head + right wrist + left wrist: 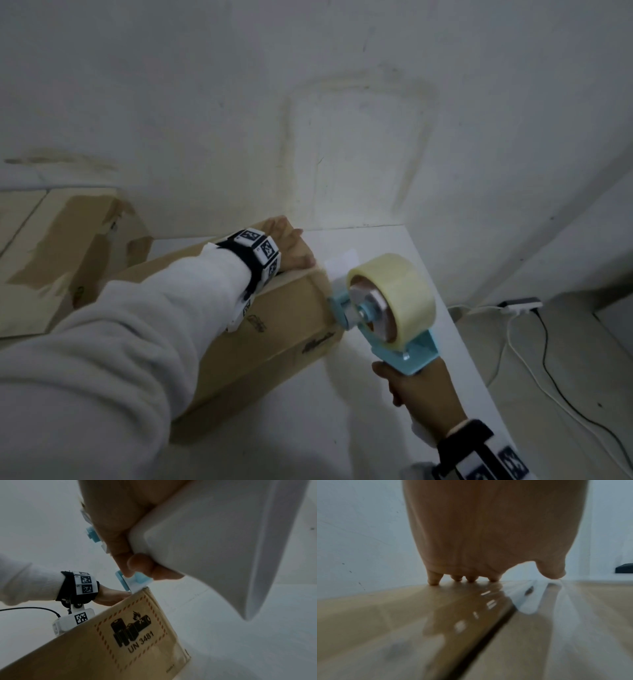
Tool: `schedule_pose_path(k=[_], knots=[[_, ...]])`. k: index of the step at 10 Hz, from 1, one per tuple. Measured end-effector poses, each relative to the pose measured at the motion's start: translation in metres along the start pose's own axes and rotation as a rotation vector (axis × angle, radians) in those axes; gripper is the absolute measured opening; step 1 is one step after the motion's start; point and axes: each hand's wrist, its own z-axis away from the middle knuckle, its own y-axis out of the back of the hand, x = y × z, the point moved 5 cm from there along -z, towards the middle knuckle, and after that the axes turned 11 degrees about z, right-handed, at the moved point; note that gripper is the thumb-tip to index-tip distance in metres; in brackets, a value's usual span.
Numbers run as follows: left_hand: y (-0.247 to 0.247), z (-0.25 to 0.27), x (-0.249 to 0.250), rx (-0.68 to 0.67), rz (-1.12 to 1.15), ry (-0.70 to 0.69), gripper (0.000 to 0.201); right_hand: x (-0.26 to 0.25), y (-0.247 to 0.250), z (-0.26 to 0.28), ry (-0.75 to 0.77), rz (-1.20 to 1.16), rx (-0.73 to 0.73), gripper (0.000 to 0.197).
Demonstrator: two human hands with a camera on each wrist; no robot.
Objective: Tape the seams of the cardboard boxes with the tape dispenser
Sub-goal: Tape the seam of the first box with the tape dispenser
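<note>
Above the cardboard box (pixel 274 329), the person is wearing a loose off-white sleeve (pixel 137 325) with a ribbed cuff, and a black wrist strap (pixel 248 265) carrying white square tiles (pixel 265 248) printed with black-and-white markers. Just above the box's top, a white camera housing (pixel 73 620) is hanging, a thin black cable (pixel 34 608) trailing away. Right of the box, a second strap (pixel 469 442) is showing the same tiles.

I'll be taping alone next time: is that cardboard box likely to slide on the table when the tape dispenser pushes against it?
Probably, if unheld: the table looks smooth, and the left hand presses flat on the cardboard box, likely bracing it. Its walls look stiff, undented where the tape dispenser in the right hand meets its top edge.
</note>
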Motion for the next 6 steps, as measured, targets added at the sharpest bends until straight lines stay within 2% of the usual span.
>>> schedule_pose_path(k=[1,2,3,4,5,6], knots=[[-0.015,-0.012,-0.005,-0.069,0.003,-0.045,0.092,0.011,0.0,0.002,-0.027,-0.008,0.0,0.02],[0.005,-0.023,-0.017,0.571,-0.344,0.234,0.079,0.021,-0.006,0.001,-0.053,-0.026,-0.019,0.02],[-0.004,0.0,0.026,-0.021,0.304,-0.464,0.068,0.025,-0.008,0.0,-0.047,-0.032,-0.029,0.021],[-0.024,0.056,0.06,-0.07,0.071,-0.144,0.093,0.03,-0.009,0.0,-0.044,-0.067,-0.04,0.022],[-0.05,0.072,0.071,-0.105,-0.03,-0.194,0.11,0.031,-0.01,0.001,-0.036,-0.061,-0.053,0.023],[-0.065,0.06,0.074,0.01,0.007,-0.163,0.091,0.026,-0.01,0.002,-0.037,-0.056,-0.059,0.025]])
